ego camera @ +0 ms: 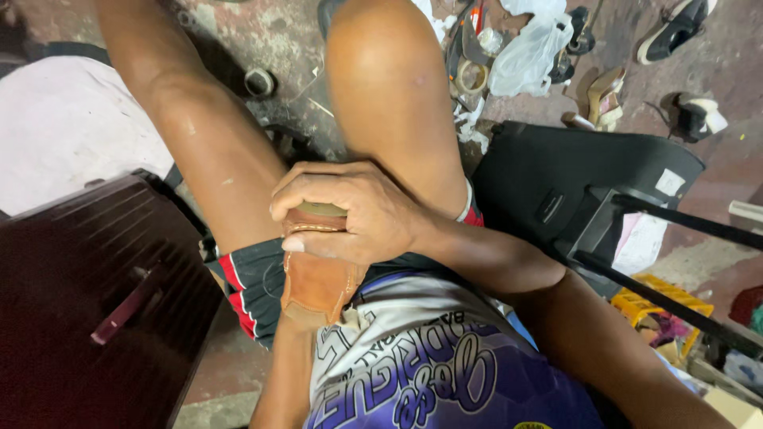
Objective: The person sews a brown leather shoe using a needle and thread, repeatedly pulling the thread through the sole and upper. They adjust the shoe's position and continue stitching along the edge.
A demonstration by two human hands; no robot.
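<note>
The right hand (350, 214) wraps over the top of a tan leather shoe (318, 274), its fingers (306, 184) curled together and clamped on the upper edge while the thumb presses along the stitched rim, a grip that looks meant to keep the piece from slipping. The shoe sits in the person's lap, wedged between the two bare thighs and resting against the striped shorts (250, 282), so the legs seem to serve as a vice and steady it from both sides. The left hand is hidden: only the left forearm (282, 373) shows, rising from the bottom of the view to the underside of the shoe, and it may be pushed inside it as a support from within, but whether those fingers are apart or closed cannot be told. A dark wooden box (87, 310) stands just beside the left thigh, near enough to be within reach. On the other side a black case (572, 179) lies on the stained concrete floor (262, 40), with a yellow crate (664, 306) near its lower edge. Farther out on the floor, well apart from the hands, lie a crumpled clear plastic bag (528, 52), a roll of tape (471, 77), a tan heeled sandal (606, 99) and a black-and-white shoe (675, 28), scattered like work waiting its turn.
</note>
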